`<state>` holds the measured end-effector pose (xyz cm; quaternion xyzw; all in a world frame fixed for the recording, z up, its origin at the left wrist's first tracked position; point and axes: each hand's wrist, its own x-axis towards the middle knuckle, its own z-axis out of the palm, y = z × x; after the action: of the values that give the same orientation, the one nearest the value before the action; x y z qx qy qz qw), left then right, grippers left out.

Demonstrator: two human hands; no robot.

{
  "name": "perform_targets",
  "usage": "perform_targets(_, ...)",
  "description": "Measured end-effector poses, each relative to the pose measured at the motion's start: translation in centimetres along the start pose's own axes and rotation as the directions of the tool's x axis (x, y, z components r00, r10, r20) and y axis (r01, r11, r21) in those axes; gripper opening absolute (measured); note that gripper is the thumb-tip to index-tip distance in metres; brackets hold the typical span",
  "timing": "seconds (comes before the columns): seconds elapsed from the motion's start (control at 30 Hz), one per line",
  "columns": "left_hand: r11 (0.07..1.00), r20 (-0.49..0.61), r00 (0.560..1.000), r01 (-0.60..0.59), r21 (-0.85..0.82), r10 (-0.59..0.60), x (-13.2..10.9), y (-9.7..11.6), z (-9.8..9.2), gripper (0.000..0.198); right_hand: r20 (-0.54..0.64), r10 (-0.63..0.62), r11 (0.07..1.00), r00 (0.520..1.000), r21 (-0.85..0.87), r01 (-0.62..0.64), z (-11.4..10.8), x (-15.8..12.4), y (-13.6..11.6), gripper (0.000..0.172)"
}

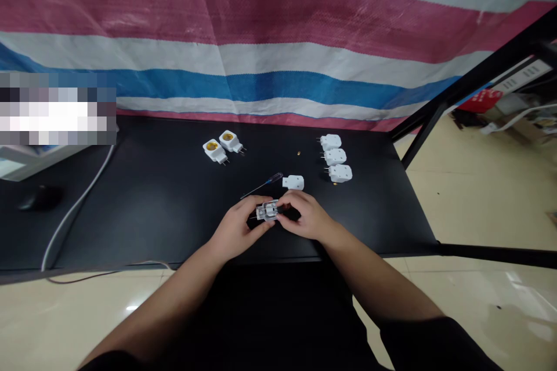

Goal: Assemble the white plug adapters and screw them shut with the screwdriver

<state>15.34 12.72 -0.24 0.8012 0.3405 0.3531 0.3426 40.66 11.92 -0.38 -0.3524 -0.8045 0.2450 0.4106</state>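
Observation:
Both hands meet over the front middle of the black table [152,214]. My left hand [237,229] grips a small white plug adapter part [266,210] from the left. My right hand [304,217] pinches the same part from the right, fingers curled on it. Just behind the hands lie a thin screwdriver [263,185] with a clear handle and one white adapter piece [293,182].
Two white lamp-socket adapters with brass centres [221,146] lie at the back left. Three white adapter pieces [336,157] are stacked in a column at the back right, small brass screws [299,153] near them. A mouse [37,197] and white cable [73,208] sit far left. A black frame bar [478,75] rises right.

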Motion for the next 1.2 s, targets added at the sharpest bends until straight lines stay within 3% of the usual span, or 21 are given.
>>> perform_targets(0.23, 0.993, 0.045, 0.995, 0.097, -0.066, -0.094, 0.4, 1.1, -0.8, 0.044, 0.009, 0.053, 0.997, 0.999, 0.050, -0.054, -0.5, 0.2, -0.5, 0.015)
perform_targets(0.4, 0.953, 0.043, 0.990, 0.140, -0.270, -0.133, 3.9, 2.0, -1.9, 0.044, -0.065, 0.071, 0.997, 0.995, 0.027, -0.070, -2.5, 2.9, -0.6, 0.011)
perform_targets(0.53, 0.848, 0.021, 0.989, 0.137, -0.512, -0.147, 8.8, -0.1, -1.7, 0.047, -0.101, 0.114, 0.993, 0.988, 0.019, -0.113, -4.1, 6.8, 1.1, 0.011)
perform_targets(0.67, 0.808, -0.082, 0.982, 0.093, -0.581, -0.173, 11.7, -3.4, -0.7, 0.049, -0.141, 0.205, 0.977, 0.969, 0.081, -0.195, -3.7, 9.3, 3.8, 0.012)
perform_targets(0.83, 0.821, -0.046, 0.983, 0.122, -0.558, -0.178, 10.8, -5.8, -0.8, 0.052, -0.161, 0.155, 0.987, 0.975, 0.065, -0.147, -1.8, 9.0, 5.5, 0.011)
perform_targets(0.97, 0.806, 0.024, 0.980, 0.177, -0.565, -0.198, 10.2, -6.4, -1.2, 0.051, -0.152, 0.138, 0.990, 0.979, 0.027, -0.135, -1.3, 8.4, 5.7, 0.011)
perform_targets(1.2, 0.811, 0.014, 0.968, 0.217, -0.543, -0.250, 10.5, -6.8, -0.8, 0.052, -0.211, 0.142, 0.986, 0.967, -0.057, -0.158, -1.0, 8.2, 5.9, 0.014)
